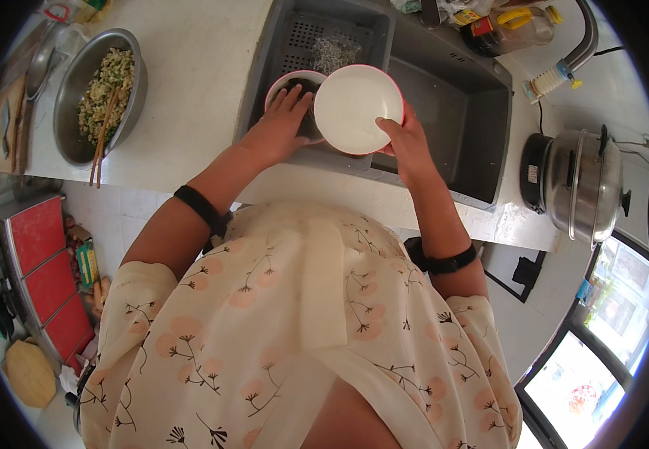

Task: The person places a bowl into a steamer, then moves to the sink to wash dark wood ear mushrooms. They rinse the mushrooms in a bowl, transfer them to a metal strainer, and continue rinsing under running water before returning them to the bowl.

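Observation:
In the sink area, my right hand (408,134) grips a white bowl (358,106) with a pink rim, its thumb on the near right edge. The bowl is tipped so its white inside faces me, and I see nothing in it. My left hand (282,123) lies over a second pink-rimmed bowl (271,90), fingers extended over dark contents (297,84) that I cannot identify. The white bowl overlaps this second bowl's right side. Beyond both, a steel wool scrubber (335,53) sits in a grey perforated drain basket (380,28).
Right of the basket is the grey sink basin (442,106), with a faucet (579,45) at far right. A metal bowl (133,106) of chopped filling with chopsticks (100,143) stands left on the counter (195,73). A steel steamer pot (582,185) stands right.

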The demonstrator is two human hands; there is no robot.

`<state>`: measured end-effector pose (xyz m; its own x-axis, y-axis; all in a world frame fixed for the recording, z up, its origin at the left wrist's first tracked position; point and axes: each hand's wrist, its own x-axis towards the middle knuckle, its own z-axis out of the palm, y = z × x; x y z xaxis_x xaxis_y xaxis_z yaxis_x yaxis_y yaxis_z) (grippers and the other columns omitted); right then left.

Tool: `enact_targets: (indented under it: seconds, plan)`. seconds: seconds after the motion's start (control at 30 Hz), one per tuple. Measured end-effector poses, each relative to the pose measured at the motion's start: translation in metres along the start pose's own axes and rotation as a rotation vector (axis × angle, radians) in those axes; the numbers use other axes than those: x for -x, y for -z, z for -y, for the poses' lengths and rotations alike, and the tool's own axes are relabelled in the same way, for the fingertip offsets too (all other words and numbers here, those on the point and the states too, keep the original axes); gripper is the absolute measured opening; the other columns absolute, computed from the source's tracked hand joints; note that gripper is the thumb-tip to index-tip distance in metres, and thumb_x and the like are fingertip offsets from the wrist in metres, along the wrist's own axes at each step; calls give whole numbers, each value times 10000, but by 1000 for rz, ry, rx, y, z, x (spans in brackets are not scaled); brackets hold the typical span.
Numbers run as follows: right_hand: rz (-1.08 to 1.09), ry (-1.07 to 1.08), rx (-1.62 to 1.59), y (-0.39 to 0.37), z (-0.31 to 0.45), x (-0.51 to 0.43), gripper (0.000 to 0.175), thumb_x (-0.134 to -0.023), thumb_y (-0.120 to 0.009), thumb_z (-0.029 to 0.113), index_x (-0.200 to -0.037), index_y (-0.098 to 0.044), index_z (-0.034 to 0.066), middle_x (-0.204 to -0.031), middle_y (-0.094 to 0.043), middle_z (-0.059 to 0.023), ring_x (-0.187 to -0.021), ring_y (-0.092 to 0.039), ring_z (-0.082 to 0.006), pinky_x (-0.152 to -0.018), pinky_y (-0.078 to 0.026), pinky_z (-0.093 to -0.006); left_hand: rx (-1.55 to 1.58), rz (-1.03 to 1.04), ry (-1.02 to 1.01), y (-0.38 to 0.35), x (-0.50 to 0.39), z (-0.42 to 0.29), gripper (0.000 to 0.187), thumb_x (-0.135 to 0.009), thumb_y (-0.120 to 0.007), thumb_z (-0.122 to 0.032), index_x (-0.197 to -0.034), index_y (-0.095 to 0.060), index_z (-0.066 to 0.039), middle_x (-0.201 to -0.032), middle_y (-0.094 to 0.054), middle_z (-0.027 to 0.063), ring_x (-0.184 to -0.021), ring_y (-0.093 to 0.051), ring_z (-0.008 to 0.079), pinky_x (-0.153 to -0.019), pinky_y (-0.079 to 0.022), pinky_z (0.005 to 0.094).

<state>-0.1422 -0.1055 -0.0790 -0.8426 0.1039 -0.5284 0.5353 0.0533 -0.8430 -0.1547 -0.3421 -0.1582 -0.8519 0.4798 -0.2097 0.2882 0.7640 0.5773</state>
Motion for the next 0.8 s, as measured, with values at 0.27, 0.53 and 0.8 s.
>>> enact_targets:
  seconds: [0.27,0.53,0.8]
  plan:
    - [-47,125,192,-9,-14,-18,608,-868,-626,135,-1436,-418,86,-1302,-557,-115,-1131,-599,-217,-869,-557,-355,-2,10,40,2,-3,-4,723,-843,-720,-99,-1469,-358,-83,-1604,-214,169,-1477,-220,381,-1177,-322,463]
    - [-106,179,179,-8,-15,-23,618,-846,-655,174,-1414,-442,62,-1266,-582,-127,-1131,-601,-228,-906,-526,-344,-18,-10,4,-2,-4,7,556,-835,-697,-50,-1354,-501,-86,-1565,-293,183,-1452,-268,396,-1140,-384,475]
    - [-39,-1,-126,9,8,-6,534,-923,-604,182,-1421,-438,86,-1288,-565,-109,-1121,-614,-228,-888,-558,-403,-190,-117,-183,-1,-12,6,653,-798,-732,-89,-1403,-490,-129,-1553,-335,140,-1447,-284,388,-1132,-361,535]
